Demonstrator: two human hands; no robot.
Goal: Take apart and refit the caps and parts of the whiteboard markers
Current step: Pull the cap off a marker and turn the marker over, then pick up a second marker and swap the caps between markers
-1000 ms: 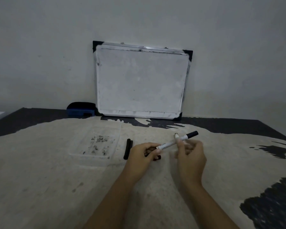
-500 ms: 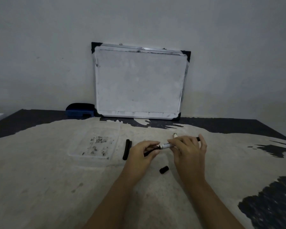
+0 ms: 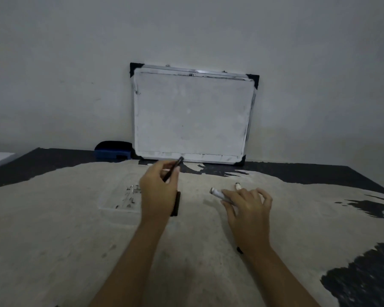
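My left hand is raised over the table and pinches a thin black inner rod that points up and to the right. My right hand rests lower on the right and grips a white marker barrel, whose open end points left. A small white part lies just beyond my right fingers. Two black marker pieces lie side by side, partly hidden under my left hand. A small black cap peeks out beside my right wrist.
A clear plastic tray with small dark bits sits left of my left hand. A whiteboard leans on the wall at the back, with a blue eraser to its left. A beige and black cloth covers the table.
My hands have drawn apart. The left hand moved up and left with the black rod, out of the barrel. The right hand kept the white barrel. The black cap dropped onto the cloth.
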